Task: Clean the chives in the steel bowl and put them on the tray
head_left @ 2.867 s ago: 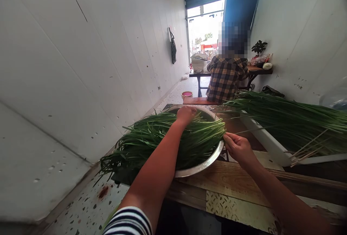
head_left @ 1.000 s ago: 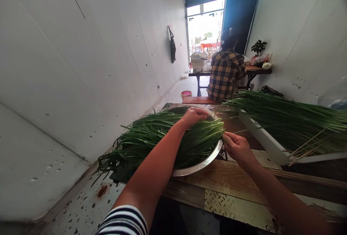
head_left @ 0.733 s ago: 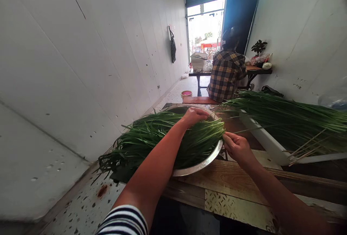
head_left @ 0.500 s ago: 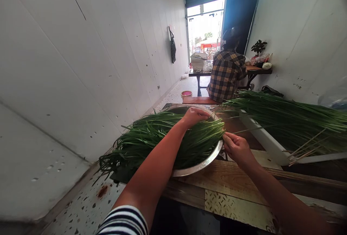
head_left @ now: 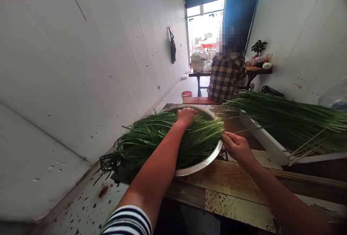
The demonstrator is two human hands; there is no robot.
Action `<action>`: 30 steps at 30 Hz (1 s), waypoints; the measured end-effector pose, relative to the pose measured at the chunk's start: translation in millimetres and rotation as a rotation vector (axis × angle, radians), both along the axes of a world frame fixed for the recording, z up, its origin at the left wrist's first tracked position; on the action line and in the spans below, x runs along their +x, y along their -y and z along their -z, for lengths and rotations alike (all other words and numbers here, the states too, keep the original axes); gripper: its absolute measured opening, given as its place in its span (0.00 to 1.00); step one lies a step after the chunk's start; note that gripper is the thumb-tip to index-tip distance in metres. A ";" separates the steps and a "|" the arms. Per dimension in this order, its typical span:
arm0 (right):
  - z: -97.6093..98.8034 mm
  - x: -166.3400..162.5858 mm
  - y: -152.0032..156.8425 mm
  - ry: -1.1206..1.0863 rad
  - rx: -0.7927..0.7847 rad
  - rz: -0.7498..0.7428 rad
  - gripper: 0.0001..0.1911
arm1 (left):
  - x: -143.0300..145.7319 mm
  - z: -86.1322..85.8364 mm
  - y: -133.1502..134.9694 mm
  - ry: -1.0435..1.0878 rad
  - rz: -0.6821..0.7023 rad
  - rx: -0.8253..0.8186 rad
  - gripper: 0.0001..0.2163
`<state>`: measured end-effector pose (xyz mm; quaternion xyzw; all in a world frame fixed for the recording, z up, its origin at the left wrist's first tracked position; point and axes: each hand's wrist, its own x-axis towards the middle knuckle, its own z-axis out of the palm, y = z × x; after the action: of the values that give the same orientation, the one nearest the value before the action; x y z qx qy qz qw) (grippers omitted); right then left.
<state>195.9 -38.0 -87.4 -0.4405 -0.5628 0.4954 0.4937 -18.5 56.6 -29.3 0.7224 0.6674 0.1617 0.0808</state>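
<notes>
A round steel basin (head_left: 201, 165) sits on the wooden table (head_left: 233, 184) and holds a thick heap of long green chives (head_left: 151, 139) that droops over its left rim. My left hand (head_left: 185, 116) lies on top of the heap near the far rim, fingers curled down into the leaves. My right hand (head_left: 237, 146) is at the basin's right edge, pinched on the cut ends of the chives.
A second pile of chives (head_left: 287, 119) lies across a white tray (head_left: 268, 142) on the right, with thin bamboo skewers (head_left: 306, 150) beside it. Beyond, a person in a plaid shirt (head_left: 225, 77) sits at another table (head_left: 257, 70). White walls close in on both sides.
My left hand has slid a little left over the heap, back from the far right rim. My right hand stays pinched at the cut ends.
</notes>
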 end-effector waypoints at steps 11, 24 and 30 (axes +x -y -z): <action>-1.9 -0.3 1.1 0.037 0.014 -0.014 0.21 | 4.3 13.8 -1.7 -0.139 -0.111 -0.037 0.12; 2.7 0.6 -0.7 -0.015 -0.009 -0.026 0.21 | 3.2 10.9 0.8 -0.131 -0.099 -0.013 0.10; 0.5 0.1 1.1 0.011 -0.021 -0.009 0.22 | -0.9 12.8 -3.7 -0.112 -0.071 -0.039 0.09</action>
<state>196.0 -39.2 -88.0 -0.4459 -0.5620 0.5011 0.4839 -19.4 60.3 -42.1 0.7046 0.6991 0.1107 0.0513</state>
